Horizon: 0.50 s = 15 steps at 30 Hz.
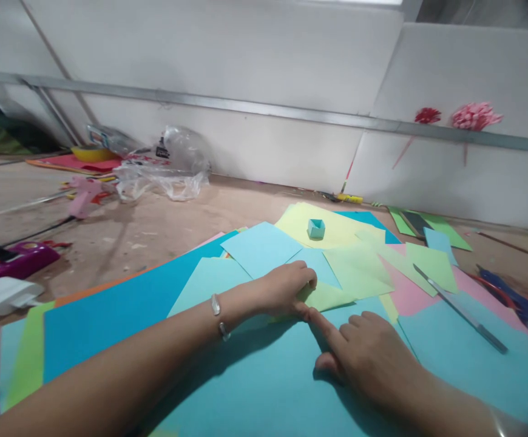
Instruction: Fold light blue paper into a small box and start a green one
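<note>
My left hand (289,290), with a clear bracelet (216,304) at its wrist, rests with curled fingers on a light green paper (330,296) at the middle of the paper pile. My right hand (364,352) lies just to the right, index finger stretched out and its tip meeting the left thumb, the other fingers curled. Under both hands spreads a large light blue sheet (255,388). Beyond them a small open folded paper box (315,229) stands on a yellow sheet (298,217). A metal craft knife (462,311) lies to the right.
Scissors (519,297) lie at the right edge. On the left are a pink glue gun (84,195), a purple power strip (22,261), a white adapter (6,295) and a clear plastic bag (177,164). Two paper flowers (428,115) (476,116) stand by the back wall.
</note>
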Each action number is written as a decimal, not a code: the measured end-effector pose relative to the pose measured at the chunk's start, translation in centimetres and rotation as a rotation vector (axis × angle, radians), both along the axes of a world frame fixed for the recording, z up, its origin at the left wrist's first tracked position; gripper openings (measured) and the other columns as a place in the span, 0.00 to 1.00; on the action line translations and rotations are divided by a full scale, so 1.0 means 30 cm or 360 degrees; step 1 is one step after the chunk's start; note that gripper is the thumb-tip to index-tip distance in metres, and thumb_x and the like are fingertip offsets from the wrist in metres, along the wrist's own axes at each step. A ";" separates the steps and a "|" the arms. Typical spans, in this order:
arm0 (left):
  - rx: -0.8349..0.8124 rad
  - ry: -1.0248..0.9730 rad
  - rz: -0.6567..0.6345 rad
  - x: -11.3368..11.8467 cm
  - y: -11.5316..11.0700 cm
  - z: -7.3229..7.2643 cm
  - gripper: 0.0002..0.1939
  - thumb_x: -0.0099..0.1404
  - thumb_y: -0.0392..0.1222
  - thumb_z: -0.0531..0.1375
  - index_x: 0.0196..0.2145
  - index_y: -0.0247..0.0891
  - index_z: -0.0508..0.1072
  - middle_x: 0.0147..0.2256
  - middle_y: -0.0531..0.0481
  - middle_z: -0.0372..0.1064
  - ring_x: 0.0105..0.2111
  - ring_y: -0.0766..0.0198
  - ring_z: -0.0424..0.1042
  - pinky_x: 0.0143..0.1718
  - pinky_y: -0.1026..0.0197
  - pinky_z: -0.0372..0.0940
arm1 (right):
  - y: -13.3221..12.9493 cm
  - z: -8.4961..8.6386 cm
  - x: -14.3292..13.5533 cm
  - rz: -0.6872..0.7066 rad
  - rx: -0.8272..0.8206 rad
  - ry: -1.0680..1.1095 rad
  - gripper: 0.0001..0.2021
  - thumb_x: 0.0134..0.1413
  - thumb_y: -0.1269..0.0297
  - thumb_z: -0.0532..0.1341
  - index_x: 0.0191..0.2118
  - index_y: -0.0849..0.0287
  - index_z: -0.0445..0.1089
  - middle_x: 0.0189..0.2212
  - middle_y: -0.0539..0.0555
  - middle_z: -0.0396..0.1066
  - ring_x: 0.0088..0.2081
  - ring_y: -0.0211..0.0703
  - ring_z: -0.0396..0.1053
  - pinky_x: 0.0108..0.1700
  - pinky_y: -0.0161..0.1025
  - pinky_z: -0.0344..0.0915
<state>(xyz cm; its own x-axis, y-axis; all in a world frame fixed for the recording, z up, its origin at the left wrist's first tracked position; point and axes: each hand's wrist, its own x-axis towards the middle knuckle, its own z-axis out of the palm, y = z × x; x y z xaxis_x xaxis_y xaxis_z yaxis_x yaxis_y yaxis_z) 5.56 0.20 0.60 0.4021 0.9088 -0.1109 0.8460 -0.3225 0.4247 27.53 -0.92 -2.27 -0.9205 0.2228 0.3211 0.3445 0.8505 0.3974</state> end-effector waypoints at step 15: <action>-0.0072 -0.0064 0.0057 -0.008 0.003 0.004 0.26 0.49 0.47 0.74 0.42 0.38 0.69 0.39 0.50 0.64 0.36 0.60 0.63 0.33 0.63 0.57 | -0.013 0.040 -0.011 -0.0657 -0.0345 -0.0508 0.28 0.62 0.50 0.59 0.56 0.71 0.70 0.19 0.60 0.74 0.21 0.47 0.70 0.24 0.39 0.46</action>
<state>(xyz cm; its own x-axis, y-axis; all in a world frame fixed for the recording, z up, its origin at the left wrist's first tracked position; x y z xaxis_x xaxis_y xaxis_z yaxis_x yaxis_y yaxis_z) 5.32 0.29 0.73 0.3746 0.9170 -0.1368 0.8385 -0.2721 0.4722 27.19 -1.32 -1.07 -0.7871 0.6147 -0.0520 0.5572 0.7445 0.3678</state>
